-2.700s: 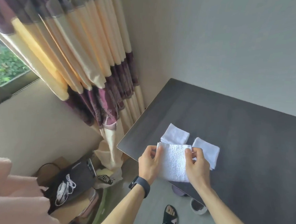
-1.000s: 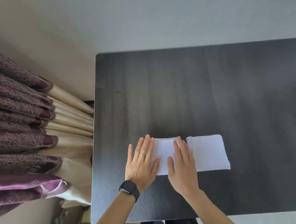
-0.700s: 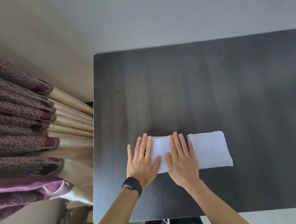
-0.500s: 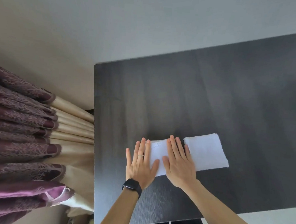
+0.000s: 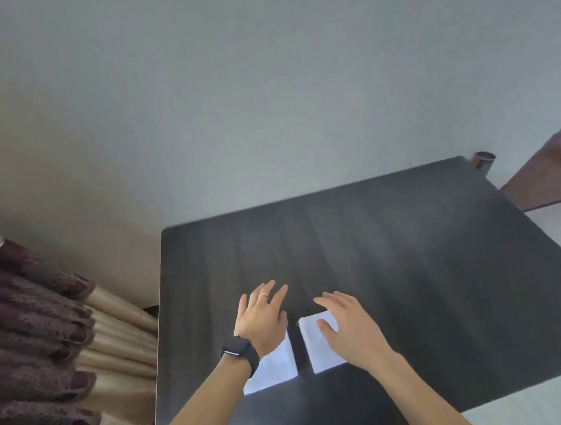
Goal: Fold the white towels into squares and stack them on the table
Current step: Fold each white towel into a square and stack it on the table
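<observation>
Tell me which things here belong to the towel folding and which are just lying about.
Job: left folded towel, right folded towel, table, left hand, right hand.
Just there: curtain, small dark cylinder past the table's far corner, door.

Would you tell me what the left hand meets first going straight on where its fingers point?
Nothing, it seems: ahead of the left hand lies only bare table up to its far edge.
</observation>
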